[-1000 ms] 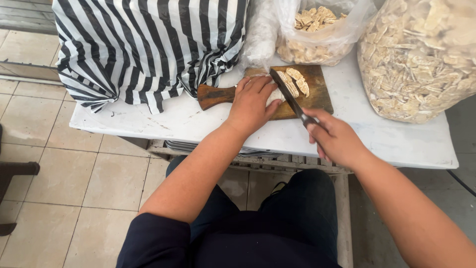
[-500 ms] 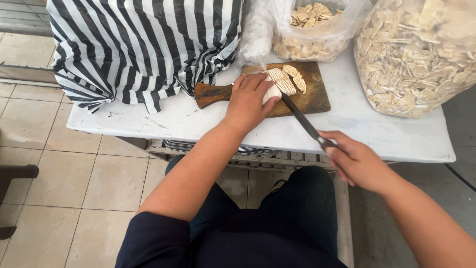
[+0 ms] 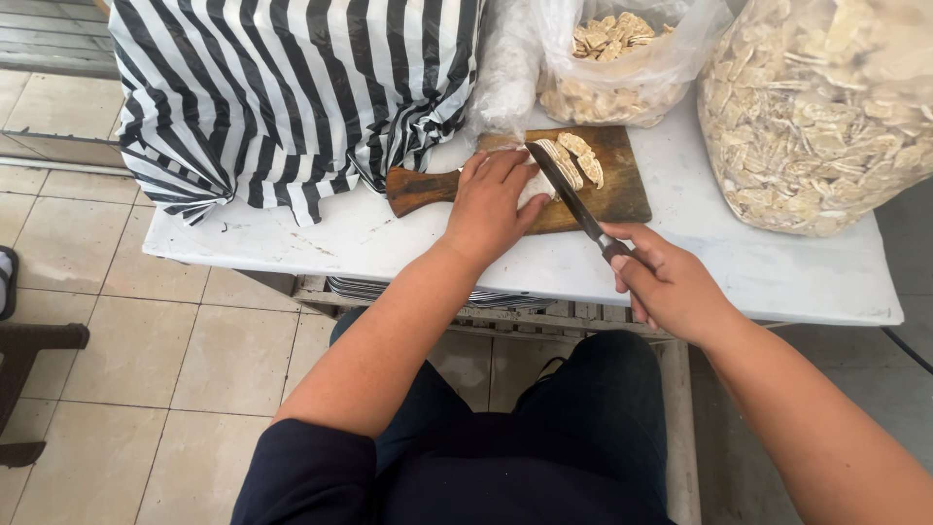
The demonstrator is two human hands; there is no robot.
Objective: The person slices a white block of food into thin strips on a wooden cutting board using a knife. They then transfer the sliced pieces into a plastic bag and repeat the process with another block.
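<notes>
So the person is at a white table (image 3: 389, 243) looking down at their own hands, and there's a small wooden cutting board (image 3: 622, 190) with a handle sticking out to the left, sitting near the table's back edge. The left hand (image 3: 491, 204) is pressed down flat-ish on a pale whitish piece of food (image 3: 535, 185) on the board, fingers curled over it and holding it in place, you can only see a bit of the piece peeking out by the fingertips. The right hand (image 3: 671, 287) is closed around the dark handle of a knife (image 3: 569, 194), hanging just off the front edge of the table, and the blade runs diagonally up across the board with its edge right against the piece, just beside the left fingertips. On the far side of the blade there are a few cut slices (image 3: 581, 160) lying fanned out on the board. Behind the board sits a clear plastic bag of slices (image 3: 622, 68), open at the top, and off to the right a much bigger clear bag (image 3: 826, 107) stuffed with the same kind of pale slices. On the left a black and white striped bag (image 3: 292, 87) takes up most of that end of the table, touching the board handle area. Tiled floor (image 3: 117, 321) below
</notes>
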